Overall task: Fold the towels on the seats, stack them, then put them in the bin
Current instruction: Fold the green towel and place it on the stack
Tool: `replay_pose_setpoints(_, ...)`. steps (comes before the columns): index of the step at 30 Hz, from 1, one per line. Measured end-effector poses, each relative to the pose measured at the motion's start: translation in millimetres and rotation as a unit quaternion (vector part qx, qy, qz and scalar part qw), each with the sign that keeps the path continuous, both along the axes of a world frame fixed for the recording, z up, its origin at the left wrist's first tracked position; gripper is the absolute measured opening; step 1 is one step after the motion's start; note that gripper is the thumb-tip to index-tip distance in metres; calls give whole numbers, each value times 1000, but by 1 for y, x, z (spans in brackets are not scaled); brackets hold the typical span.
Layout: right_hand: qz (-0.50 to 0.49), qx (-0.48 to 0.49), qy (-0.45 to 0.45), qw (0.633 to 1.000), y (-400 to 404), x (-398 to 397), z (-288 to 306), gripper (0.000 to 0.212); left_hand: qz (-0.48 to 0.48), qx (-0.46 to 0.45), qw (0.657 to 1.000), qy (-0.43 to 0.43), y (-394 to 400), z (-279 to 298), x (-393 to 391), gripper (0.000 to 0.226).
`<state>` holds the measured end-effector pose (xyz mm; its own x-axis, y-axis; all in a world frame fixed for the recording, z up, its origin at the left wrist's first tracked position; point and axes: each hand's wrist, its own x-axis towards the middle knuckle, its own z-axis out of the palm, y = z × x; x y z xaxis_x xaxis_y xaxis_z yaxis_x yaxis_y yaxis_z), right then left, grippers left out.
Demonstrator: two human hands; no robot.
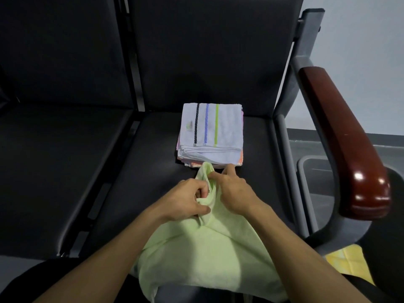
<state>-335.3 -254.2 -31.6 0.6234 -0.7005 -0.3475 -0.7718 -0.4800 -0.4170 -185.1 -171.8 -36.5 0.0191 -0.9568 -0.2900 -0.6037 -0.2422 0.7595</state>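
Observation:
A pale green towel [209,256] lies bunched on the front of the right black seat [153,171] and hangs over its edge. My left hand [185,200] grips a gathered fold at the towel's far end. My right hand [236,191] pinches the same bunched edge just beside it, fingers curled into the cloth. Behind the hands, a stack of folded towels [211,134] sits on the same seat, topped by a white towel with black, blue and green stripes; pink and orange edges show below it.
A second black seat [54,167] adjoins on the left. A grey frame with a dark red wooden armrest [341,136] bounds the right side. Beyond it stands a grey bin [314,178] on the floor, and a yellow cloth [347,263] lies lower right.

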Motion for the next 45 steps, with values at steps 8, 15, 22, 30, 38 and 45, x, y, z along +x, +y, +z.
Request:
replay_pose_setpoints(8, -47, -108, 42, 992, -8, -8, -5, 41, -127, -5, 992, -24, 10, 6, -7, 38)
replay_pose_setpoints(15, -106, -127, -2, 986, -21, -22, -1, 20, 97, -25, 991, -92, 7, 9, 41, 25)
replay_pose_setpoints(22, -140, -49, -41, 988, -20, -10, 10, 33, 254, -69, 959, -101, 5, -3, 56, 15)
replay_pose_setpoints(30, -185, 31, -213, 959, -20, -11, 15, 13, 307, -89, 946, -59, -3, -2, 60, 15)
replay_pose_setpoints(38, -179, -19, -147, 973, -25, -13, 7, 23, 321, -93, 941, -55, -8, -1, 53, 15)
replay_pose_setpoints(45, -237, 52, -257, 935, -22, -11, 18, 32, 336, -99, 936, -36, -10, 3, 52, 11)
